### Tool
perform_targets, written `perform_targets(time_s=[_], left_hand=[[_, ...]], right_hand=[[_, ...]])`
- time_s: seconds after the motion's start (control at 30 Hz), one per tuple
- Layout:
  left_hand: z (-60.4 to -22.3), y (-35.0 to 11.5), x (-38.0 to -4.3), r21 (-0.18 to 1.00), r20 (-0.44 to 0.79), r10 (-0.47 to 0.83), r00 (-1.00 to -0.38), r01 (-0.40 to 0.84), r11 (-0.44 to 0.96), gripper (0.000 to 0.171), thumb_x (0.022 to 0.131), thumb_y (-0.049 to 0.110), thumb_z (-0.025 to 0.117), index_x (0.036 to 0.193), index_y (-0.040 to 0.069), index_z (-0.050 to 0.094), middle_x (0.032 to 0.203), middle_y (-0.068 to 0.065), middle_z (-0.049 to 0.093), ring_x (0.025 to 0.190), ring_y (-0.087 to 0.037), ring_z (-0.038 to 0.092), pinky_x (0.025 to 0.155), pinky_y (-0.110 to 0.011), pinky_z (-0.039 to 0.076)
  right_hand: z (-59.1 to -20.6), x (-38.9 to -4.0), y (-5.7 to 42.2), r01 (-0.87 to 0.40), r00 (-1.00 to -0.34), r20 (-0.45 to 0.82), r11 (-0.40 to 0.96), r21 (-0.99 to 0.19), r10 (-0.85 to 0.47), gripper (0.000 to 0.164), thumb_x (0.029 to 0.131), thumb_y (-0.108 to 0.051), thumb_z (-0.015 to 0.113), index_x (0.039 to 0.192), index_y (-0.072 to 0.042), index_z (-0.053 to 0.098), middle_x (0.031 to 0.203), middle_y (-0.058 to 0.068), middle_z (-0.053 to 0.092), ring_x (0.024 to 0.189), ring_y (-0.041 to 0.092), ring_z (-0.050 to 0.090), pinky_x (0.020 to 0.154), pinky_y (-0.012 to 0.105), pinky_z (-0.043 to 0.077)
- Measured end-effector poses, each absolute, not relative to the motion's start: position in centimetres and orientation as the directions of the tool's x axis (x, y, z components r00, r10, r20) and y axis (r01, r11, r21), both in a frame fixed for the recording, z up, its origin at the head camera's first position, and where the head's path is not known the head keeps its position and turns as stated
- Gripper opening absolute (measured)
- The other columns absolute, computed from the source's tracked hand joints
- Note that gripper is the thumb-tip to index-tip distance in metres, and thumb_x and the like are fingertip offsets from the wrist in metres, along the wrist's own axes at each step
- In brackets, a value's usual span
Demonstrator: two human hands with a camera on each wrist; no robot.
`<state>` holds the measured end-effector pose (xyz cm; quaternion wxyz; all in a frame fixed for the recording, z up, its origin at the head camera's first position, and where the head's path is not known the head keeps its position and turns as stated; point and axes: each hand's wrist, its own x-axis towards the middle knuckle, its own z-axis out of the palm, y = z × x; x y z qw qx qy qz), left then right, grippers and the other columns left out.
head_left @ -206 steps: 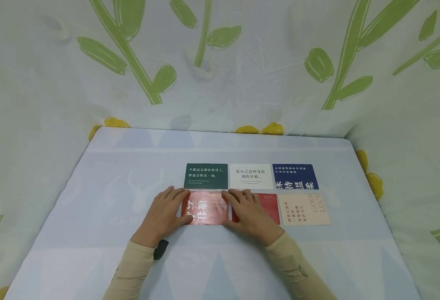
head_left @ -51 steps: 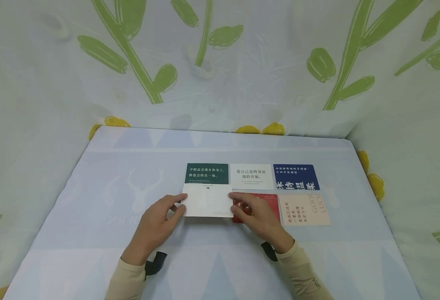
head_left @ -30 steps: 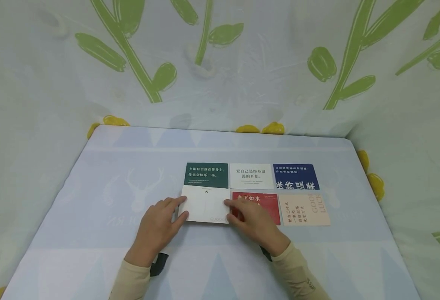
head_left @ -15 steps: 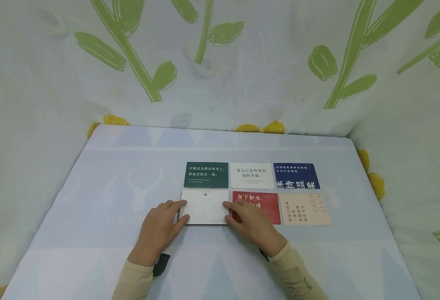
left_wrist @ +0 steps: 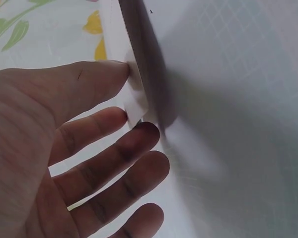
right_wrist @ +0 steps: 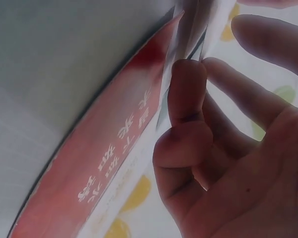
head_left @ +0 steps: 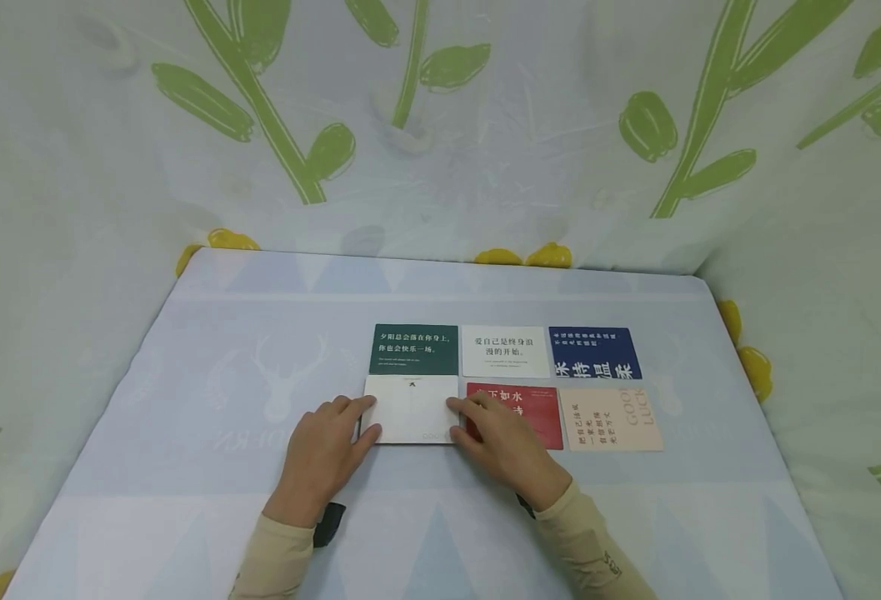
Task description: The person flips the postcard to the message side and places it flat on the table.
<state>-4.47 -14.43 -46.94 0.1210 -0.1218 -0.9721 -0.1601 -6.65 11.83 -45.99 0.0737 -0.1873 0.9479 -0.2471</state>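
A white card (head_left: 412, 417) with a small dark mark near its far edge lies between both hands in the head view. My left hand (head_left: 318, 454) pinches its left edge with thumb and index finger. In the left wrist view the card (left_wrist: 135, 89) stands off the table with a shadow beside it, the other fingers spread below. My right hand (head_left: 513, 450) pinches the right edge and covers part of a red card (head_left: 538, 417). That red card (right_wrist: 102, 153) runs beside the right fingers in the right wrist view. A dark green card (head_left: 413, 348) borders the white card's far edge.
Right of the green card lie a white lettered card (head_left: 505, 352) and a navy card (head_left: 594, 353). A cream card (head_left: 613, 419) sits right of the red one. All are on a pale blue cloth-covered table (head_left: 207, 467), with leaf-patterned fabric (head_left: 530, 150) around it.
A coppery face showed between the hands at first; now a white face does. Both hands lowered the white card toward me, then shifted it slightly away, up to the green card's edge.
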Motion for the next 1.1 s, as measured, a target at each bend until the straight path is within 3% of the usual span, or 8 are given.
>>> perform_targets(time_s=[0.47,0.73,1.1], left_hand=[[-47.1,-14.2,-4.5,0.247,0.293,0.202,-0.934,0.279,0.928,0.038,0.079,0.02,0.087,0.112,0.005,0.075,0.095,-0.014,0.072,0.073,-0.027,0.066,0.056,-0.036,0.048],[-47.2,-14.3,-4.5,0.232,0.364,0.212,-0.907,0.309,0.922,0.034,0.08,0.018,0.086,0.11,0.006,0.076,0.095,-0.014,0.072,0.074,-0.03,0.067,0.055,-0.039,0.047],[-47.4,-13.9,-4.9,0.324,0.439,0.222,-0.871,0.384,0.865,0.04,0.082,0.021,0.084,0.117,0.006,0.073,0.102,-0.012,0.072,0.084,-0.03,0.066,0.062,-0.04,0.051]], right_hand=[[-46.1,-6.6,12.2,-0.363,-0.907,-0.009,0.791,-0.492,-0.422,0.041,0.089,-0.027,0.08,0.127,-0.018,0.071,0.111,0.0,0.065,0.089,0.012,0.057,0.072,0.026,0.053],[-45.7,-6.6,12.7,-0.377,-0.913,0.072,0.765,-0.522,-0.401,0.039,0.089,-0.024,0.079,0.128,-0.021,0.071,0.116,-0.001,0.067,0.097,0.014,0.061,0.079,0.03,0.056],[-44.8,-6.8,14.0,-0.426,-0.903,0.204,0.727,-0.538,-0.379,0.04,0.091,-0.018,0.077,0.13,-0.021,0.069,0.118,-0.005,0.066,0.095,0.008,0.06,0.076,0.024,0.055]])
